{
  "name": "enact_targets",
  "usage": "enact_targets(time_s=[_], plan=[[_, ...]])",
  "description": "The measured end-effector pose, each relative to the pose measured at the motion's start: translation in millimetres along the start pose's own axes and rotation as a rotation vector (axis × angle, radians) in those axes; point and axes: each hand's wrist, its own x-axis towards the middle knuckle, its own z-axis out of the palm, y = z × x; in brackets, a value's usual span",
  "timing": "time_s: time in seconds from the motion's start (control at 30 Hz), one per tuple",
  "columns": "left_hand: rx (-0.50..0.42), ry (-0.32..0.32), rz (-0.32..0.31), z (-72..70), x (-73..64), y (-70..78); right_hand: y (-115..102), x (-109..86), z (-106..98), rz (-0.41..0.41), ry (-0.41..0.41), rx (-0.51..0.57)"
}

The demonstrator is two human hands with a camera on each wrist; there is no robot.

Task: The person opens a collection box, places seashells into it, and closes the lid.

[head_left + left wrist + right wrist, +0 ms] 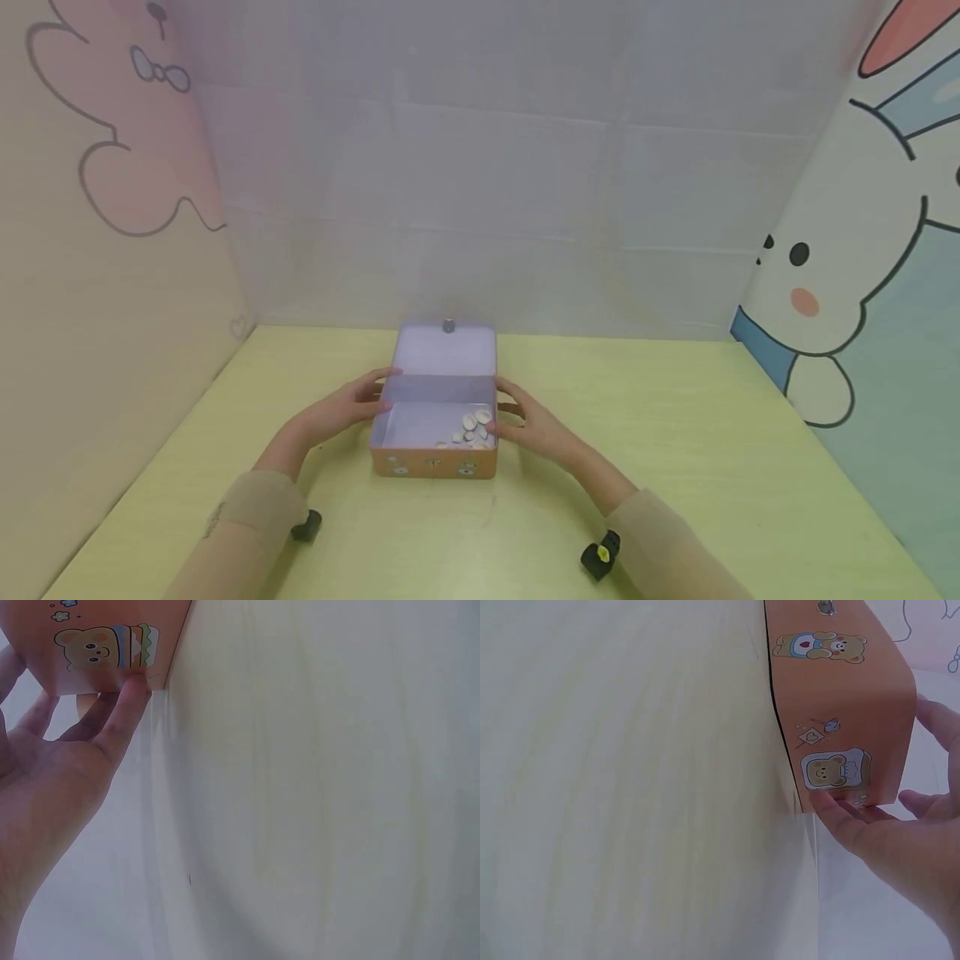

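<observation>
A tin box with an orange outside and a pale lilac inside stands on the yellow table. Its hinged lid is tipped back, with a metal clasp at the far edge. Several small white shell-like pieces lie inside, gathered towards the right. My left hand holds the box's left side, its fingertips on the printed wall below a bear picture. At the opposite side my right hand grips the wall, thumb near the rim, a fingertip beside another bear print.
The yellow table reaches back to a pale cloth wall. Cartoon-printed panels stand left and right. Black wrist devices sit at the left cuff and the right cuff.
</observation>
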Motion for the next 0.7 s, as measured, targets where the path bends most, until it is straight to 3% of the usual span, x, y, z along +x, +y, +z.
enact_targets(time_s=[0.17,0.47,0.7], plan=[[-0.004,0.003,-0.003,-0.5,1.5,-2.2,5,-1.6,0,0.021,-0.037,0.017],[-0.007,-0.002,-0.015,-2.5,4.2,-2.0,5,-2.7,3,0.072,-0.019,0.053],[-0.032,0.027,-0.078,-10.9,12.7,1.3,10,-0.9,4,0.049,-0.039,0.108]])
